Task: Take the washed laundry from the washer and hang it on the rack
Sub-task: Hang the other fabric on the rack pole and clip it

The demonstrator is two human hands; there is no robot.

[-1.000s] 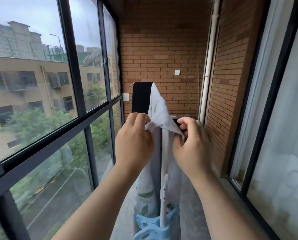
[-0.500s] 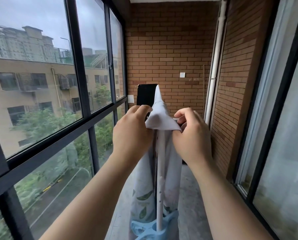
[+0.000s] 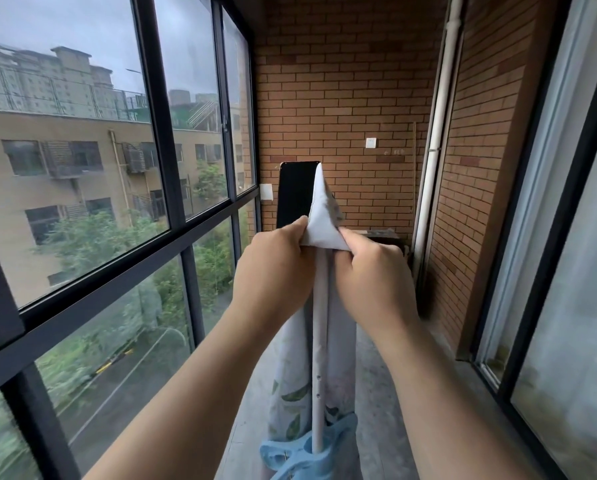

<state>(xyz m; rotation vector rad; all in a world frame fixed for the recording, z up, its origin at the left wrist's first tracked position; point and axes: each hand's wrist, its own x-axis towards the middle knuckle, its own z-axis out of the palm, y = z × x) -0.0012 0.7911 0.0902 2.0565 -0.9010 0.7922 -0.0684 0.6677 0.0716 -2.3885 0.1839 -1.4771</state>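
Nearest, a blue peg (image 3: 304, 455) is seen on the rail (image 3: 319, 341). The cloth (image 3: 325, 223) is draped over that rail, one side hanging down each way. Farther along, its raised corner is pinched by the left hand (image 3: 273, 268) and right hand (image 3: 370, 271), fingers curled on the fabric. This piece is judged nearly hung, with only smoothing left. The washer is not shown.

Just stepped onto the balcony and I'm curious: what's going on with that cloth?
A person is hanging a white leaf-print cloth over the rack's white pole. The left hand and right hand each pinch the cloth at its top, one on either side of the pole, and a corner pokes up between them. The rest hangs down both sides. A blue clip sits on the pole nearer the camera.
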